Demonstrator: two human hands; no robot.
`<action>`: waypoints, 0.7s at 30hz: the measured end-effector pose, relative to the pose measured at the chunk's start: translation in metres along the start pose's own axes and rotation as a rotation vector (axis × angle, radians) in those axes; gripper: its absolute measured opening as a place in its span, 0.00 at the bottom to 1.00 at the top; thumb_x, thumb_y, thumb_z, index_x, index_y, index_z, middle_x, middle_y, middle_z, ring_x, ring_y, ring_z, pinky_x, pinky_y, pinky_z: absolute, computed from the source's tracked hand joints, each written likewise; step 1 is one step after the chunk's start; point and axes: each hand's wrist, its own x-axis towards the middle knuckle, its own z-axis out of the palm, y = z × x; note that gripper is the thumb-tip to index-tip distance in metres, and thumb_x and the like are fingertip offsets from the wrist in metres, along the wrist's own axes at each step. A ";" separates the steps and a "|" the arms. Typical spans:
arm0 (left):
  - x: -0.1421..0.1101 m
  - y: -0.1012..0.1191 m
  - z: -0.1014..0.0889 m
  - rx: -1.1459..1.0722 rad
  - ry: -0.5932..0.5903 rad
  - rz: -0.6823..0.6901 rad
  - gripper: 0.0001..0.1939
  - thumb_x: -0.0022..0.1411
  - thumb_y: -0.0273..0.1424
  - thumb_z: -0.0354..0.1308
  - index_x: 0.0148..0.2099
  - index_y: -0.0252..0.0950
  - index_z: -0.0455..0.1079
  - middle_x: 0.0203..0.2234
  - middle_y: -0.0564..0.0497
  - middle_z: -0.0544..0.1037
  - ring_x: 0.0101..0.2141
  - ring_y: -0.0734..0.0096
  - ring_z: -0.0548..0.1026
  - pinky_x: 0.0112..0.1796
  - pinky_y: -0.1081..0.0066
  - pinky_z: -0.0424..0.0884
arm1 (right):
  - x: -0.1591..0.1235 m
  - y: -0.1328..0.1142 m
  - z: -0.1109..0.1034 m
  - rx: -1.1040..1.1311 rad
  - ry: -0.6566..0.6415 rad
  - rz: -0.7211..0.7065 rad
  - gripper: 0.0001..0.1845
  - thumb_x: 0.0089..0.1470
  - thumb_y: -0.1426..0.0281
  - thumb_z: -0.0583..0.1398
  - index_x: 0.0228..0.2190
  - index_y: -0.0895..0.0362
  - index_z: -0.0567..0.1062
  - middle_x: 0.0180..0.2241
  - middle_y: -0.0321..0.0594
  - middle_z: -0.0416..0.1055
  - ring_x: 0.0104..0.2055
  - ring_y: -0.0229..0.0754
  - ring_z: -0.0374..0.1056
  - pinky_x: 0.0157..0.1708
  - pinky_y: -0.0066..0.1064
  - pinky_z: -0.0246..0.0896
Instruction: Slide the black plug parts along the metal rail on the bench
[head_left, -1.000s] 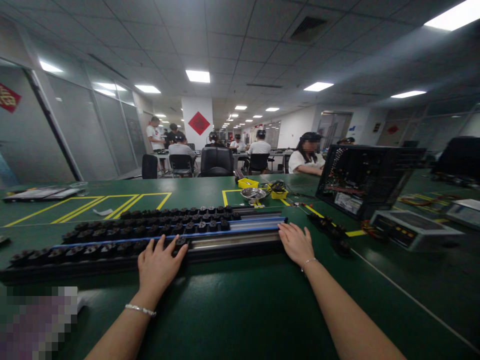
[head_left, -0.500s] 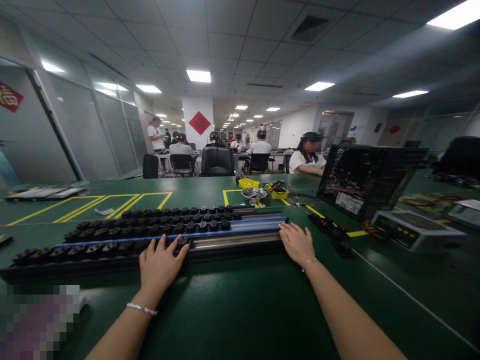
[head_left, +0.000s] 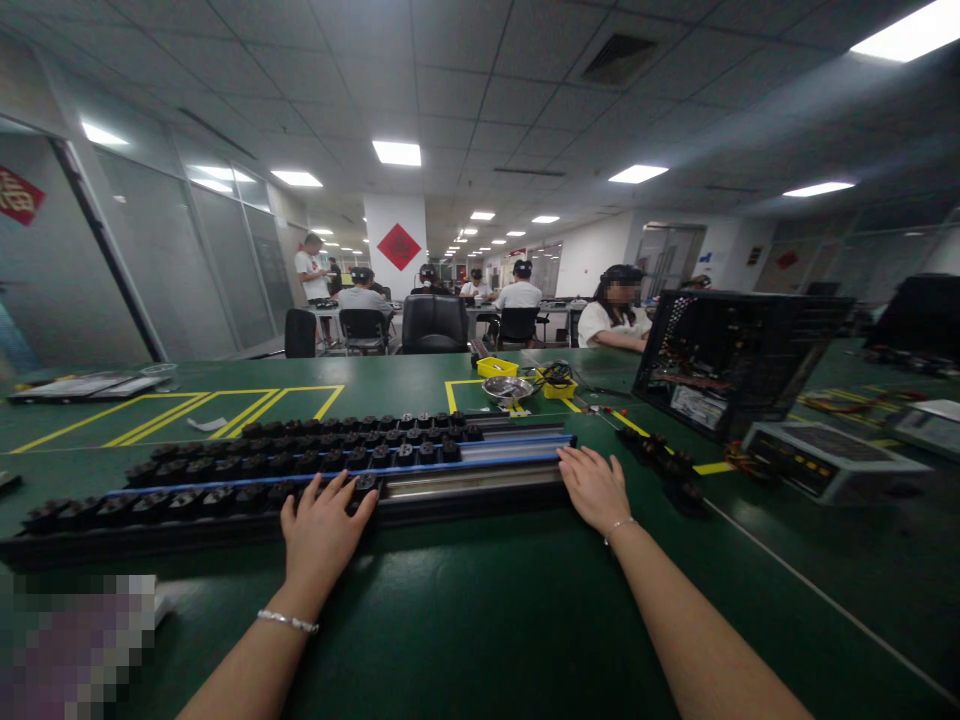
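Observation:
Long dark rails [head_left: 465, 482] lie side by side across the green table, with blue strips along them. Rows of black socket-like modules [head_left: 217, 500] sit in their left and middle parts. My left hand [head_left: 322, 535] rests over the front row with fingers spread. Its fingertips touch modules, and one module [head_left: 365, 484] shows beside the thumb and index finger. At the right end of the rails, my right hand [head_left: 596, 490] lies with fingers stretched out, the tips at the rail end. Its palm side is hidden.
Loose black modules [head_left: 660, 460] lie right of my right hand. Beyond them stand an open computer case [head_left: 735, 350] and a power supply [head_left: 832, 460]. A metal bowl [head_left: 508, 388] and yellow trays [head_left: 496, 367] are behind the rails. A person [head_left: 615, 315] sits across the table.
My left hand has shifted very slightly to the right over the modules. My right hand stays at the rail end.

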 end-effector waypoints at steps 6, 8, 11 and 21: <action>0.000 0.000 -0.004 -0.004 -0.041 0.004 0.22 0.61 0.44 0.44 0.52 0.45 0.69 0.57 0.57 0.66 0.60 0.55 0.55 0.56 0.51 0.49 | 0.000 -0.001 -0.001 -0.012 -0.007 0.003 0.28 0.61 0.58 0.37 0.54 0.47 0.65 0.58 0.33 0.61 0.61 0.44 0.50 0.60 0.52 0.35; 0.000 0.000 -0.006 -0.001 -0.044 0.003 0.22 0.61 0.44 0.44 0.52 0.45 0.69 0.57 0.58 0.66 0.60 0.55 0.55 0.56 0.51 0.49 | 0.000 -0.001 -0.002 -0.016 -0.011 0.006 0.28 0.61 0.58 0.37 0.54 0.47 0.65 0.58 0.32 0.61 0.61 0.44 0.50 0.60 0.52 0.35; 0.000 0.001 -0.006 -0.003 -0.041 0.000 0.22 0.61 0.45 0.44 0.52 0.46 0.69 0.57 0.58 0.66 0.59 0.54 0.56 0.56 0.50 0.49 | 0.000 -0.001 -0.002 -0.019 -0.019 0.012 0.28 0.61 0.58 0.37 0.54 0.47 0.65 0.58 0.32 0.60 0.61 0.43 0.50 0.60 0.52 0.35; 0.000 -0.001 -0.003 -0.013 -0.019 0.014 0.21 0.61 0.45 0.45 0.51 0.47 0.70 0.56 0.56 0.68 0.59 0.54 0.57 0.55 0.50 0.51 | 0.000 -0.001 -0.002 -0.017 -0.024 0.015 0.28 0.61 0.58 0.37 0.54 0.47 0.65 0.58 0.31 0.60 0.61 0.43 0.49 0.60 0.51 0.35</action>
